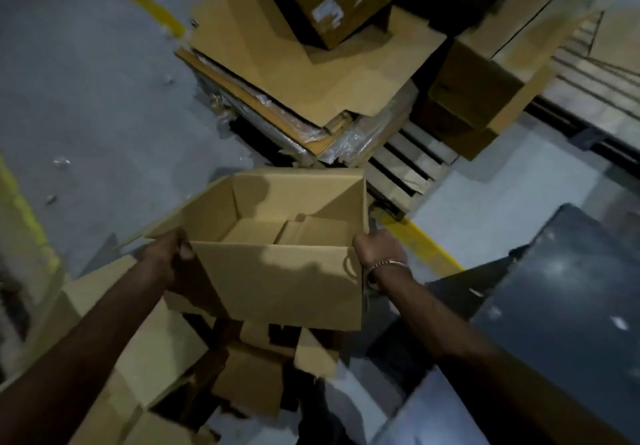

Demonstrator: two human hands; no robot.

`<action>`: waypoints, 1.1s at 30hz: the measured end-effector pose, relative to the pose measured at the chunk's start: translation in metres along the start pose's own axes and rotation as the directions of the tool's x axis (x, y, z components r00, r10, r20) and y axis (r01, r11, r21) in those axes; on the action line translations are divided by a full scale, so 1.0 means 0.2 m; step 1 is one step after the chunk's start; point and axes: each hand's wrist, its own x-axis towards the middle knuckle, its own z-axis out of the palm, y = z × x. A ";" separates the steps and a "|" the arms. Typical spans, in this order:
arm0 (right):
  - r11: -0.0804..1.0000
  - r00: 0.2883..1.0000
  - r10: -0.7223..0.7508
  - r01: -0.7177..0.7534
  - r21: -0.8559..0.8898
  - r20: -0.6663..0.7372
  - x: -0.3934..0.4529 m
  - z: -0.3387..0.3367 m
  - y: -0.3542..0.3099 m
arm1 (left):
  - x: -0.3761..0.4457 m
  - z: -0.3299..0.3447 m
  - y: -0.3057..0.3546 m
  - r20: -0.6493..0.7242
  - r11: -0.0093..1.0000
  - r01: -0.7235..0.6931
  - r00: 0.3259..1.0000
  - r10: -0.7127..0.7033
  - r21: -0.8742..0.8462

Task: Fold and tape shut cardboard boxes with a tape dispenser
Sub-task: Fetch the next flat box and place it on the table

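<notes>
**Holding an open box over the floor clutter**

Holding the open cardboard box (277, 271) up at the middle of my view, I have one hand on each near corner. My left hand (169, 254) is curled over the near-left rim, thumb inside. My right hand (377, 247) grips the near-right corner (a metal bangle (388, 265) sits on that wrist). Inside, the bottom flaps lie folded in. Beneath it lie loose cartons (138, 358); beyond it, flat cardboard sheets (311, 74) are stacked on a wooden pallet (405, 167). A yellow floor line (422, 240) runs at right.
</notes>
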 end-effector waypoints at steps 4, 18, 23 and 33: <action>0.981 0.977 -0.191 0.186 -0.062 -0.096 -0.55 -0.38 0.08 | -0.58 -0.22 -0.14 -0.145 0.959 0.017 0.988 -0.061 -0.284; 0.964 0.910 -0.074 0.170 0.205 -0.408 -1.74 -1.52 1.40 | -2.75 0.10 -0.64 0.127 0.924 -0.215 0.956 0.266 -0.315; 0.922 0.857 0.151 0.058 0.383 -0.493 -1.86 -1.62 1.97 | -3.01 0.37 -0.88 0.358 0.953 -0.226 0.889 0.287 -0.203; 0.663 0.748 0.522 -0.054 0.747 -0.409 -2.04 -1.41 2.45 | -2.97 0.58 -1.15 0.494 0.907 -0.302 0.860 0.128 0.292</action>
